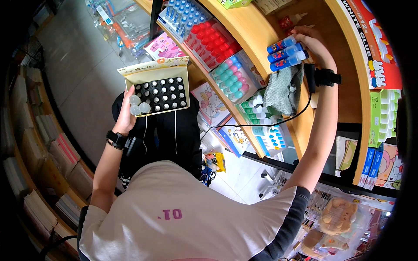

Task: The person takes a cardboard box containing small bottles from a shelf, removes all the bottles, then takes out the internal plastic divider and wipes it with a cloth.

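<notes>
My left hand (125,112) grips the left side of an open carton (156,112) in front of my knees. Its printed lid stands up at the far side, and rows of small white-topped items (163,90) sit in black inside it. Several round translucent caps (145,107) cluster at its lower left corner, beside my thumb. My right hand (310,40) reaches onto a wooden shelf, fingers bent near red bottles with pointed tips (289,21). Blue glue sticks with clear caps (285,52) stand beside that hand. Whether its fingers hold anything cannot be made out.
A grey textured cloth (283,89) lies at the shelf edge, near a black cable (254,125). Lower down are trays of red-capped bottles (214,40) and teal and pink-capped ones (230,80). A boxed glue set (380,45) stands right; book-filled shelves (42,208) line the left.
</notes>
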A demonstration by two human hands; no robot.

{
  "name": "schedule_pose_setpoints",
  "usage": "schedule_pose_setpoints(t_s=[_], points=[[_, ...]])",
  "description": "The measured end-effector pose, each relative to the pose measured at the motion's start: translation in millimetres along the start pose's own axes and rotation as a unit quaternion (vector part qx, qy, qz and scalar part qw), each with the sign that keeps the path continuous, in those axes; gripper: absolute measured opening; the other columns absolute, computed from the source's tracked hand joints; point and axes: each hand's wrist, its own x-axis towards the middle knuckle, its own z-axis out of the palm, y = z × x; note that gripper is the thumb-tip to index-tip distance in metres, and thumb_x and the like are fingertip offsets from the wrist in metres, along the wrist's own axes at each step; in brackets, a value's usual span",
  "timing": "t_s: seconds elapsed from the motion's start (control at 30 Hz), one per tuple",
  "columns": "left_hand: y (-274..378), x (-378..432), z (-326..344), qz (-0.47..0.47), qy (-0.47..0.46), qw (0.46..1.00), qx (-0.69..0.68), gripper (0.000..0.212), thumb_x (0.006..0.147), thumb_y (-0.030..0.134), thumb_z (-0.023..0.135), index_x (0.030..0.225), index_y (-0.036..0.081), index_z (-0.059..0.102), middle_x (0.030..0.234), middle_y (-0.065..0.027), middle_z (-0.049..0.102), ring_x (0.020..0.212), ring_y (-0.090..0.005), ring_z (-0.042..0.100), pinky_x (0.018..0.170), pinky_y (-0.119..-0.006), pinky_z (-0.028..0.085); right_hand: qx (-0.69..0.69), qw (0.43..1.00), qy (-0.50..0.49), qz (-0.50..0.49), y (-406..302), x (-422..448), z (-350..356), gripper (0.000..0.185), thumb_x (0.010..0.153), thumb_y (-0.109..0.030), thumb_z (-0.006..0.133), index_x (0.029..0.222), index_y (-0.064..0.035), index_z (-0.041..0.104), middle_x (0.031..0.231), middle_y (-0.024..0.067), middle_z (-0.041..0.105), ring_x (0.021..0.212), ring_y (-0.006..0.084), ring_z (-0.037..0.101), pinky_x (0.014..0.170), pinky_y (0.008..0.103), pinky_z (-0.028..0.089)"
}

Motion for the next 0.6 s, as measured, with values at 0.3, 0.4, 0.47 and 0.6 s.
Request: schedule_pose_setpoints(t_s=[0.3, 0.4, 0.47, 0.6], points=[[1, -1, 5, 0.000, -0.013, 1.000, -0.003, 0.055, 0.089, 0.039, 0.049, 0.134, 0.012, 0.032, 0.125, 0.0014, 0.042, 0.115, -0.0110, 0.040, 0.096, -0.027, 0.033, -0.079, 0.993, 0.012, -0.092, 0, -11, -11, 0.030, 0.086, -0.026, 0.054, 0.109, -0.0074, 0.059, 0.098, 0.0057, 0.062, 0.085, 0.0150, 0.055, 0.076, 0.0290, 0.045], [6, -6, 13, 0.021, -0.011, 1.000, 0.001, 0.055, 0.089, 0.038, 0.049, 0.134, 0.011, 0.031, 0.126, 0.0008, 0.041, 0.116, -0.0112, 0.039, 0.096, -0.027, 0.032, -0.097, 0.980, 0.065, -0.164, -24, -29, -4, 0.033, 0.086, -0.026, 0.055, 0.109, -0.0027, 0.058, 0.094, 0.0083, 0.064, 0.080, 0.0156, 0.058, 0.074, 0.0278, 0.046], [6, -3, 14, 0.027, -0.015, 0.999, 0.024, 0.055, 0.090, 0.038, 0.048, 0.134, 0.010, 0.031, 0.126, -0.0004, 0.042, 0.116, -0.0118, 0.039, 0.097, -0.027, 0.031, -0.075, 0.964, 0.091, -0.238, -60, -73, 11, 0.027, 0.087, -0.019, 0.054, 0.107, -0.0008, 0.058, 0.093, 0.0084, 0.064, 0.080, 0.0144, 0.058, 0.073, 0.0262, 0.046], [10, -12, 17, 0.034, 0.003, 0.999, 0.012, 0.051, 0.091, 0.040, 0.047, 0.128, 0.008, 0.034, 0.121, -0.0027, 0.045, 0.112, -0.0122, 0.042, 0.094, -0.027, 0.035, -0.094, 0.901, 0.106, -0.410, -109, -127, 100, 0.019, 0.081, -0.007, 0.057, 0.100, -0.0024, 0.060, 0.090, 0.0089, 0.063, 0.083, 0.0188, 0.060, 0.074, 0.0282, 0.047]])
